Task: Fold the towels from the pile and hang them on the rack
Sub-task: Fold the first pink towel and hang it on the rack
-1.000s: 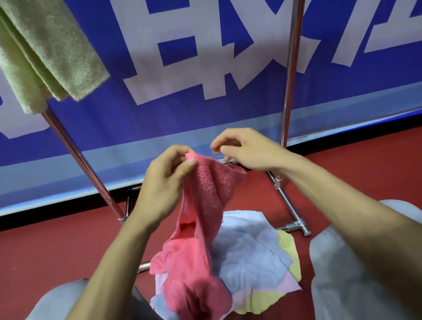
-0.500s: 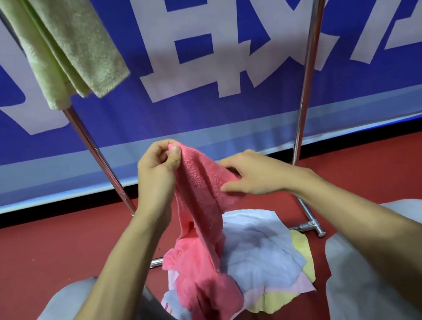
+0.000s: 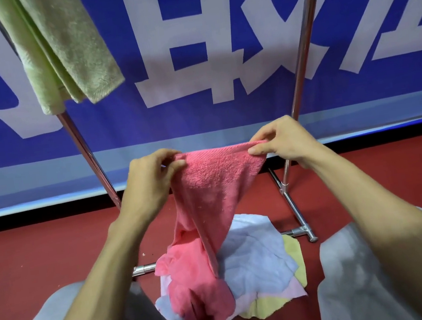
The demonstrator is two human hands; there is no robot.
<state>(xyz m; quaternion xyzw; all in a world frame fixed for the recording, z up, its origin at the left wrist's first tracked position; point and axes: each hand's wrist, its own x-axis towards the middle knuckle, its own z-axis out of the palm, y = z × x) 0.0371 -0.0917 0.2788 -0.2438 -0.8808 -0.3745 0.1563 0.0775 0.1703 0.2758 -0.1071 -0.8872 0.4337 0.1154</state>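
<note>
A pink towel [image 3: 209,192] is stretched between my hands at mid-frame. My left hand [image 3: 150,179] pinches its upper left corner and my right hand [image 3: 280,142] pinches the upper right corner, so the top edge runs taut and level. The towel's lower part droops onto the pile [image 3: 259,261] of light blue, yellow and pale pink towels on the floor between my knees. A green towel [image 3: 61,48] hangs folded over the metal rack [image 3: 302,46] at the upper left; the bar it hangs on is out of frame.
The rack's two chrome uprights slant down to a base bar [image 3: 300,231] on the red floor [image 3: 42,259] just behind the pile. A blue and white banner [image 3: 204,65] covers the wall behind. My grey-trousered knees [image 3: 356,275] flank the pile.
My right hand slid along the pink towel's edge to its right corner and rose. The bunched towel has spread out flat between both hands, which moved apart.
</note>
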